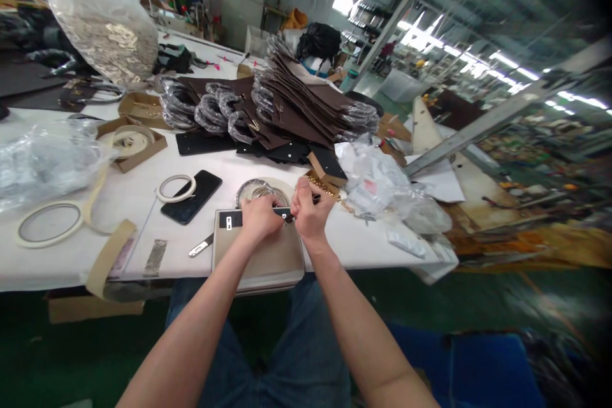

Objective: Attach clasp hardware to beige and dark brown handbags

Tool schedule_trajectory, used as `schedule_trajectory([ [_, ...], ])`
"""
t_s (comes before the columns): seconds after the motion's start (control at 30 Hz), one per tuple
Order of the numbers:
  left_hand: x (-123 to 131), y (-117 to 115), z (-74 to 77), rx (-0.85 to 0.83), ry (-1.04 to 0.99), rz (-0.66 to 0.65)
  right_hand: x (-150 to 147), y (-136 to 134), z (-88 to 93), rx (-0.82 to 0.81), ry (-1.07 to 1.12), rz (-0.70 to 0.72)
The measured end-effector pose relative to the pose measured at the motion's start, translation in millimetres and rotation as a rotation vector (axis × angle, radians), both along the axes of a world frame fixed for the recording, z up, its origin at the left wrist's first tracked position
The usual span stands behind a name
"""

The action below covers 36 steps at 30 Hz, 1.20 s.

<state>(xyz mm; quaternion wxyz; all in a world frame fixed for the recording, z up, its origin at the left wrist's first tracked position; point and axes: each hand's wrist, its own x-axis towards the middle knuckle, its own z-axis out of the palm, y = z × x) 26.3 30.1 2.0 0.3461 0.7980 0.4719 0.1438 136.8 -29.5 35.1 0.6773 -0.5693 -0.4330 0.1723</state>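
Note:
A beige handbag (261, 255) with a dark top band lies at the near edge of the white table (143, 236), partly over my lap. My left hand (261, 215) and my right hand (310, 207) meet at the bag's top band, both with fingers curled and pinching a small dark fitting between them. A gold chain (325, 186) runs out from behind my right hand. A wrapped handle ring (261, 190) lies just beyond my fingers.
A black phone (194, 194) and tape rolls (176, 187) lie left of the bag, with a metal tool (201, 246) by its corner. Stacked brown bags (287, 108) with wrapped handles fill the table's back. Crumpled plastic (382, 185) sits right; a hardware sack (102, 19) stands far left.

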Motion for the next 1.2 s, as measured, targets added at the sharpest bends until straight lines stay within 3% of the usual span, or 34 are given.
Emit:
schedule_trajectory([
  [0.3, 1, -1, 3.6, 0.022, 0.021, -0.009, -8, 6, -12.3, -0.062, -0.227, -0.085],
  [0.53, 1, -1, -1.9, 0.020, -0.020, -0.001, 18, -1, 4.2, -0.018, 0.300, 0.021],
  [0.67, 0, -2, -5.3, 0.028, -0.038, 0.002, 12, -10, 2.0, 0.010, 0.329, -0.018],
  [0.93, -5, -6, -5.1, 0.033, -0.090, 0.014, -6, 5, -8.9, -0.017, 0.262, -0.093],
  [1.07, -4, -6, -8.9, 0.061, -0.094, 0.009, 3, 36, -17.1, -0.168, 0.199, -0.187],
  [1.2, -5, -2, -13.1, 0.054, -0.062, -0.027, 12, 85, -30.3, -0.526, 0.191, -0.312],
])
